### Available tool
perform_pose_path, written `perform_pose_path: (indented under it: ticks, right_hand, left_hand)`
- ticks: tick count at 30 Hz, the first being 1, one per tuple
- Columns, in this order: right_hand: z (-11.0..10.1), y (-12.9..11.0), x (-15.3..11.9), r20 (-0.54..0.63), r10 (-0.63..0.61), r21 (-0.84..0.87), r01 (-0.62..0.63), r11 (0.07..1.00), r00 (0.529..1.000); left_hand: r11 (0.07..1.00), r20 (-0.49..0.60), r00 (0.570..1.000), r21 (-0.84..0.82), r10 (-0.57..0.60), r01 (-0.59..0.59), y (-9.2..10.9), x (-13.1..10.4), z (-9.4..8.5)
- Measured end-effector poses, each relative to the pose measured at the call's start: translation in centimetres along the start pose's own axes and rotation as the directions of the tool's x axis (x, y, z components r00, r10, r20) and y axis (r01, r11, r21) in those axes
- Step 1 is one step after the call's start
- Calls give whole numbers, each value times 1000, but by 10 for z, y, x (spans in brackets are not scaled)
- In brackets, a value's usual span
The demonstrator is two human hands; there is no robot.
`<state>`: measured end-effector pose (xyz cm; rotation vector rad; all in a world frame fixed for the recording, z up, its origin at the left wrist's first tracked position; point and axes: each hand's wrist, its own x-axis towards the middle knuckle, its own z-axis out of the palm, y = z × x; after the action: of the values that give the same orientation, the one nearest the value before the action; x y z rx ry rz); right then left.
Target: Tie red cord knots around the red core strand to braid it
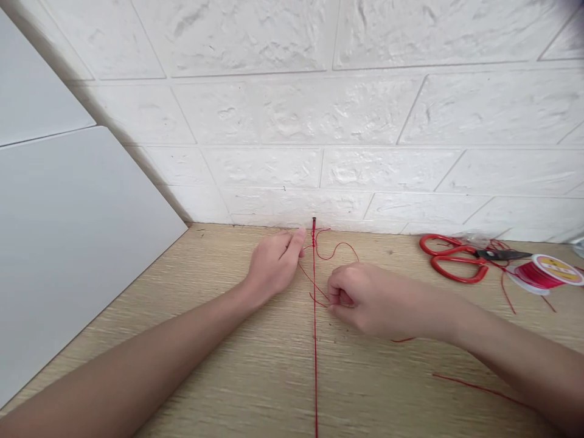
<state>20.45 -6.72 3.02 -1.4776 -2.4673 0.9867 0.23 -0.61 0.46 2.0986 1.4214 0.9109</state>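
A taut red cord (pixel 315 359) runs from a dark nail (pixel 314 219) by the wall straight toward me. Just below the nail, a short stretch of small knots (pixel 313 238) covers it. My left hand (pixel 277 258) is closed left of the knots, pinching a thin red strand whose held end its fingers hide. Right of the taut cord, my right hand (pixel 353 297) pinches another part of the thin red thread (pixel 314 283), which crosses the cord between the hands. A loose loop of thread (pixel 340 246) curls above my right hand.
Red-handled scissors (pixel 458 277) lie at the right near the wall, beside a spool of red thread (pixel 542 274). Loose red thread (pixel 479 387) passes under my right forearm. A white panel (pixel 82 243) stands at the left; a white brick-patterned wall (pixel 274 115) closes the back.
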Motion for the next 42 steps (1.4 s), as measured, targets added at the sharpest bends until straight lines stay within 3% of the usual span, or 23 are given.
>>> perform_pose_path:
  ticks: [9,21,35,39,42]
  right_hand:
    - [23,-12,9,-202,62,-176,-99,979,977]
    - [23,-14,12,-290,39,-199,-100,975,956]
    - [27,-12,13,-345,13,-234,-99,967,938]
    - [27,-11,14,-349,27,-235,-115,965,937]
    - [27,-10,13,-348,30,-236,-119,964,937]
  left_hand:
    - [980,90,980,76,175,-182,-1,-2,1]
    - [993,241,968,72,70,-90,2,1,1]
    - [942,306,946,270,110,-197,2,-1,2]
    - [964,298,950,211,92,-160,0,0,3]
    - [994,241,970,98,26,-51,-3,2,3]
